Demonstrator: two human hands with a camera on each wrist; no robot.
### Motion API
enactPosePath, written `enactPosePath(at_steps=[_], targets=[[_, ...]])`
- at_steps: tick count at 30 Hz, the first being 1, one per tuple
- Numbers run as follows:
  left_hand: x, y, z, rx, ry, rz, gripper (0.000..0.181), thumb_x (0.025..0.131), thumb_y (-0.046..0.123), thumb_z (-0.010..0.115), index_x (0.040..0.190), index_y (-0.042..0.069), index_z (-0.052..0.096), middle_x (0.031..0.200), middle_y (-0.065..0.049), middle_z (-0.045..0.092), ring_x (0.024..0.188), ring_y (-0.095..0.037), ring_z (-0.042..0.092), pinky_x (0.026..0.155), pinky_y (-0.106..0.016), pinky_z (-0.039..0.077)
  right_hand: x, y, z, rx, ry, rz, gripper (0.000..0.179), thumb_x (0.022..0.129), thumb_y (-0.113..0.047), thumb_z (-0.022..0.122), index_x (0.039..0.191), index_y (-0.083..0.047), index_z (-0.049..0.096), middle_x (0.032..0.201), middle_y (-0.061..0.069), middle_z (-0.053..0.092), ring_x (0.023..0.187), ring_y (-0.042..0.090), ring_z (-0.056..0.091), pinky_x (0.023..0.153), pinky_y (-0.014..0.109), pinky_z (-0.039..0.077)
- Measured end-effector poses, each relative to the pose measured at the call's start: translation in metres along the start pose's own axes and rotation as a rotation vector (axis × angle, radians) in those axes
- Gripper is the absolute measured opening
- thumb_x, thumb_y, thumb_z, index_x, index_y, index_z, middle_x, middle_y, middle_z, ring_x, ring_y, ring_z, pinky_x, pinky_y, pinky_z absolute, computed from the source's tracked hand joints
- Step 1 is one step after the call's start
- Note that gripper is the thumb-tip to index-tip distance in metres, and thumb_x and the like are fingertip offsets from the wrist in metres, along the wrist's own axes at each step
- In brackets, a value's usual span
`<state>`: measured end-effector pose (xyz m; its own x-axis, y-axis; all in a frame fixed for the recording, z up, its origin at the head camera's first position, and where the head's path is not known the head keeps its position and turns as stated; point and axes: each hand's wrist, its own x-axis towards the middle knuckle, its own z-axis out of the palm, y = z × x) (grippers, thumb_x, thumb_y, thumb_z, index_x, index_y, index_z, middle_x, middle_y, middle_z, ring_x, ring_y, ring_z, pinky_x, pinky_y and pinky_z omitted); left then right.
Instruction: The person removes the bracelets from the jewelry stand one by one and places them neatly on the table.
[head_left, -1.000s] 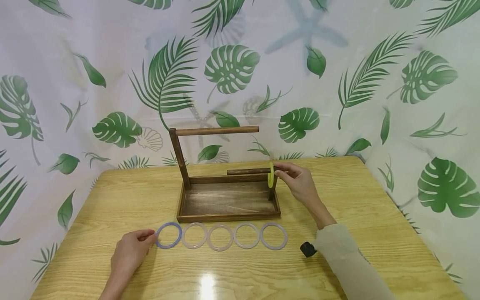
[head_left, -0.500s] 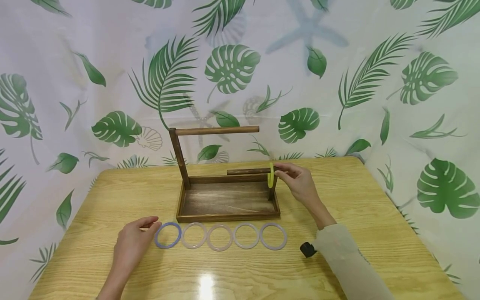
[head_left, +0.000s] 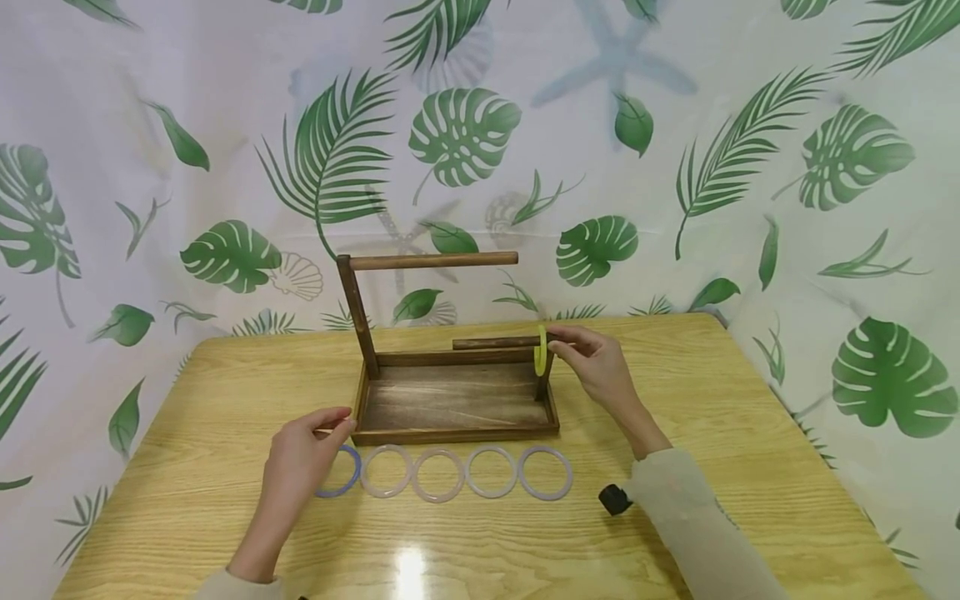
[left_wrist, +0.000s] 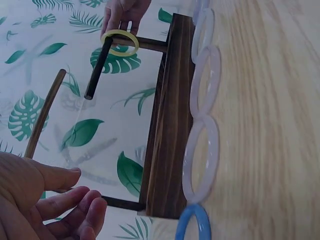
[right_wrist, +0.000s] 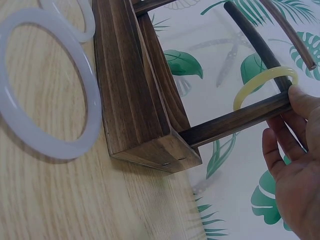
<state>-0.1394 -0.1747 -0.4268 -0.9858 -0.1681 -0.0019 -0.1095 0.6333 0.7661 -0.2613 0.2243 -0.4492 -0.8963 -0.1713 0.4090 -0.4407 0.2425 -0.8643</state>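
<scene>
A dark wooden stand [head_left: 457, 435] has a tray base and two posts with horizontal rods. On its lower rod [head_left: 495, 342] hangs a yellow bangle [head_left: 540, 352], right by the post. My right hand [head_left: 594, 362] pinches the top of that shorter post between thumb and fingers, as the right wrist view shows. My left hand [head_left: 303, 454] hovers at the tray's front left corner, partly covering the blue bangle [head_left: 352, 475]. Its thumb and fingers are loosely bent, with a gap between them and nothing held [left_wrist: 65, 200].
Right of the blue bangle, a row of pale bangles [head_left: 439, 500] lies along the tray's front: pinkish ones, a whitish one and a lilac one [head_left: 546, 498]. The upper rod [head_left: 435, 261] juts right from the tall left post. A small black object [head_left: 615, 499] is by the right sleeve.
My left hand has lifted off the blue bangle and moved right and away from me, toward the tray's corner. The right hand and the yellow bangle stay in place.
</scene>
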Motion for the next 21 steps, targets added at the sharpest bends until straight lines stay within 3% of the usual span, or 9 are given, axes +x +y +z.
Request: enactPosePath(at_steps=[6,13,21], targets=[[0.005,0.018,0.013,-0.040,-0.002,0.044,0.031,0.099,0.026,0.072,0.123,0.007,0.076,0.108,-0.010,0.077,0.089,-0.024,0.071,0.052,-0.027,0.042,-0.004,-0.030,0.001,0.000,-0.015,0.016,0.027,0.101,0.002,0.064,0.126,0.010,0.068,0.121,0.030,0.067,0.098,0.001,0.065,0.085,0.017,0.053],[0.010,0.037,0.028,-0.072,0.001,0.116,0.027,0.100,0.022,0.072,0.121,0.006,0.077,0.108,-0.010,0.077,0.099,-0.028,0.071,0.071,-0.034,0.054,-0.004,-0.032,0.001,0.001,-0.012,0.016,0.027,0.101,0.002,0.064,0.125,0.011,0.068,0.121,0.031,0.067,0.097,0.001,0.065,0.084,0.017,0.052],[0.014,0.055,0.048,-0.114,0.004,0.175,0.024,0.097,0.020,0.076,0.117,0.007,0.079,0.102,-0.007,0.077,0.087,-0.021,0.068,0.065,-0.029,0.050,-0.004,-0.032,0.001,0.000,-0.006,0.007,0.026,0.100,0.003,0.064,0.125,0.012,0.068,0.120,0.031,0.067,0.098,0.005,0.066,0.084,0.017,0.053]])
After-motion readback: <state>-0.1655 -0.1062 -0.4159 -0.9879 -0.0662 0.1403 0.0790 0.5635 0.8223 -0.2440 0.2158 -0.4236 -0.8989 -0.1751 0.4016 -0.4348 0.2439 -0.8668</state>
